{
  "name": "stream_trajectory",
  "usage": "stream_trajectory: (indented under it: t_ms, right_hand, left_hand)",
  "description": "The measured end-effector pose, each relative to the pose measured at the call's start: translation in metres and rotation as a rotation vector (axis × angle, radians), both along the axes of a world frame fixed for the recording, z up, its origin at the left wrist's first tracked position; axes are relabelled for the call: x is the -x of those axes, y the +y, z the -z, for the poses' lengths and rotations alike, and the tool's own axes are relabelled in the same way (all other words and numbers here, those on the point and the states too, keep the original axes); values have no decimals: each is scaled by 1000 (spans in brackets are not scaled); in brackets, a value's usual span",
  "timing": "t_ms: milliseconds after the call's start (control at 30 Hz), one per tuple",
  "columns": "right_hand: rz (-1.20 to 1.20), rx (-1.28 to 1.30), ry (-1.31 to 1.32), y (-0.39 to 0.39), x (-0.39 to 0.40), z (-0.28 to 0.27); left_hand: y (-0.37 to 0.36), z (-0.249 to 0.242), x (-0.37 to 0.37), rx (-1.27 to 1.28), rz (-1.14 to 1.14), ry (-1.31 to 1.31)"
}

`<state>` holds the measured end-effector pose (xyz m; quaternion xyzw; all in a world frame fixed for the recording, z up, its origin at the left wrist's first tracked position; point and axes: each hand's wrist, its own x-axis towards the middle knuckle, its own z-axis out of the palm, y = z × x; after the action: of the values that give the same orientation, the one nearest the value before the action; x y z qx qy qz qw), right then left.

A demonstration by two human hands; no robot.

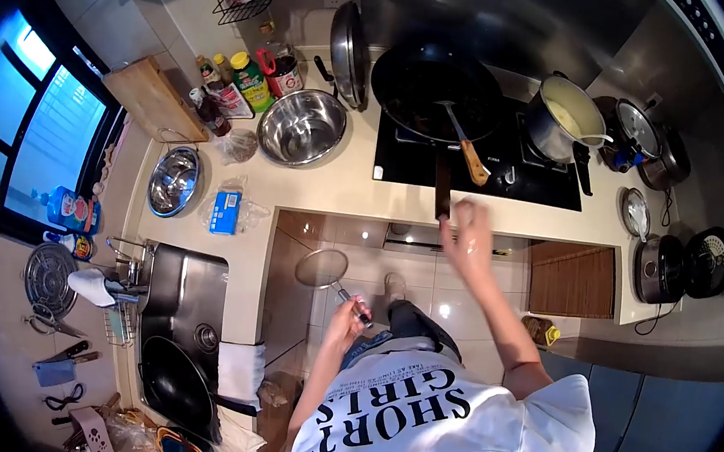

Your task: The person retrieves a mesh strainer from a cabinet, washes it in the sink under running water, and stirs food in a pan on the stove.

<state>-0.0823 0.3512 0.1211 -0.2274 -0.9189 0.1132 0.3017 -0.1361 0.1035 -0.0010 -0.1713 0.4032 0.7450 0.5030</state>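
My left hand [342, 323] is closed round the handle of a fine-mesh strainer [321, 268], held out over the floor in front of the counter. My right hand [470, 239] is at the counter's front edge, right beside the end of the wok's dark handle [443, 186]; its fingers are smeared by motion. On the left burner sits the black wok [410, 87], dark inside. A spatula [473, 160] with a wooden handle leans over the wok's near rim. To its right, a steel pot [554, 133] holds pale yellowish contents and a ladle [595, 139].
A steel bowl [302, 127] and a smaller bowl [174, 180] stand on the left counter near bottles [252, 80] and a blue packet [225, 213]. A second pan [172, 386] rests in the sink [192, 275]. An open rice cooker [661, 268] stands at right.
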Motion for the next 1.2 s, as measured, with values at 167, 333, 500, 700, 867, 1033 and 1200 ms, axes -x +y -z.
stream_trajectory:
  t_ms: [167,333,500,700,867,1033,1200]
  right_hand:
    - [203,-58,-142,99,21,31]
    - [240,179,-391,120,46,49]
    - [245,176,-426,139,50,46]
    - [131,50,-336,157,33,1]
    - [178,128,-451,124,12,-84]
    - [175,211,-448,104,-6,-107]
    - [172,234,-487,100,-2,-99]
  left_hand:
    - [43,-5,2,-39,-117,-93]
    - [125,-24,5,-242,-182,-185]
    - [180,-25,18,-383,-130,-291]
    - [199,-19,26,-332,-14,-190]
    - [201,-23,29,-350,52,-197]
    - [200,-16,31,-412,94,-241]
    - [202,-10,30,-385,114,-256]
